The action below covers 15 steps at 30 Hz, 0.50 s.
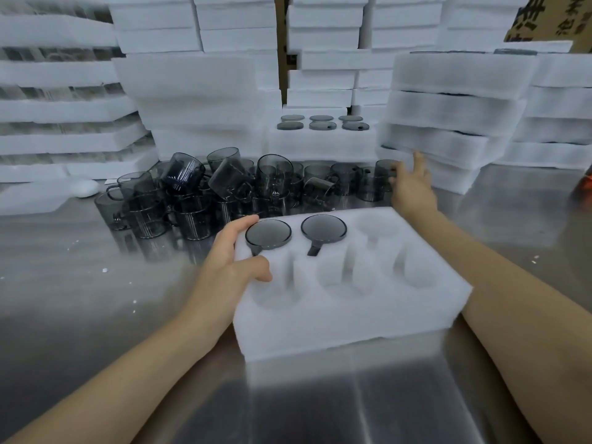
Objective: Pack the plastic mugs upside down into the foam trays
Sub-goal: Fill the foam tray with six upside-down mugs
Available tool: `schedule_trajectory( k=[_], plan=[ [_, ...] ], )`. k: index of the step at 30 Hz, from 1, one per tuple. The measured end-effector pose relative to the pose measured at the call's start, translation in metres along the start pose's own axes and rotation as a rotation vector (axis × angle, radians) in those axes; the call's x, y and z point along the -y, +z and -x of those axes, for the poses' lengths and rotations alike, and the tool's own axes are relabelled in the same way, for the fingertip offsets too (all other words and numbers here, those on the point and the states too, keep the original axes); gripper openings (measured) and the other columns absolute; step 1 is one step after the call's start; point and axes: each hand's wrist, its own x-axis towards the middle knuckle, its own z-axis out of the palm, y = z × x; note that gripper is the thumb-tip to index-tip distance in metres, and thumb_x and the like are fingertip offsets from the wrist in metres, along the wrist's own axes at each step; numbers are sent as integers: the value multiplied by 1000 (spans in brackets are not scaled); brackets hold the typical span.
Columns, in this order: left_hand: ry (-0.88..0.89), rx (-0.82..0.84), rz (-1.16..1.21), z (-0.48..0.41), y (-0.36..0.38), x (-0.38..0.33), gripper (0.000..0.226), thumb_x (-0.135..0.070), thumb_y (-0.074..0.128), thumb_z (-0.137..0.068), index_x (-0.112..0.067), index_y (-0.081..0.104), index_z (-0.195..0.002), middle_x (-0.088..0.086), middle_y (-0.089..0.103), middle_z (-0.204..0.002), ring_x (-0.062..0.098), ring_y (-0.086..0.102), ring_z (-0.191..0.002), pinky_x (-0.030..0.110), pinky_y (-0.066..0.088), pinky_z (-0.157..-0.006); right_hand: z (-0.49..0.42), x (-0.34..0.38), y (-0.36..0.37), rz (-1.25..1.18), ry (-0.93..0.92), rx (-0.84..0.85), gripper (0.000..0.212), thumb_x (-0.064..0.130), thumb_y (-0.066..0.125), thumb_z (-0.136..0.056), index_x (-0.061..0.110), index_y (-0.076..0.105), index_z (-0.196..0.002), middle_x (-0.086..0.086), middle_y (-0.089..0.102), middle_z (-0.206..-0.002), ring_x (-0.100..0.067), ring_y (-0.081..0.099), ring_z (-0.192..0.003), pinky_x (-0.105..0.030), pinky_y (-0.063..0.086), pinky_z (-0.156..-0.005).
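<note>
A white foam tray (346, 318) with six round pockets lies in front of me on the steel table. Two smoky grey plastic mugs sit upside down in its far row: one at the far left (268, 233) and one in the far middle (324, 228). The other pockets hold nothing. My left hand (232, 254) grips the tray's left edge, thumb on top. My right hand (411, 184) reaches past the tray to the rightmost mug (384, 174) of a loose pile of grey mugs (205, 193); its fingertips are at the mug, and the grip is blurred.
Stacks of white foam trays (455, 110) wall the back and both sides. A filled tray (320, 139) with upside-down mugs stands behind the pile. A small white object (85, 188) lies at the left. A cardboard box (551, 20) shows at top right.
</note>
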Motion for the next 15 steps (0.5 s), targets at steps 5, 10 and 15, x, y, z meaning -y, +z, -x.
schedule_trajectory(
  k=[5, 10, 15],
  plan=[
    [-9, -10, -36, 1, 1, -1, 72, -14, 58, -48, -40, 58, -115, -2, 55, -128, 24, 52, -120, 51, 42, -104, 11, 7, -11, -274, 55, -255, 14, 8, 41, -98, 1, 47, -109, -21, 39, -129, -33, 51, -91, -33, 36, -72],
    [-7, -9, -69, 8, 3, -9, 75, -15, 58, -48, -34, 56, -121, 1, 53, -130, 23, 51, -121, 50, 41, -105, 39, 13, -29, -729, 202, -444, 21, 8, 36, -101, -5, 45, -113, -23, 41, -120, -30, 47, -104, -30, 48, -83],
    [-8, 23, -97, 15, 3, -14, 78, -18, 59, -51, -31, 53, -127, 2, 51, -134, 24, 48, -125, 51, 37, -108, 82, 21, -48, -1384, 480, -237, 14, 25, 43, -102, 13, 44, -95, -8, 54, -97, -23, 53, -90, -33, 49, -71]
  ],
)
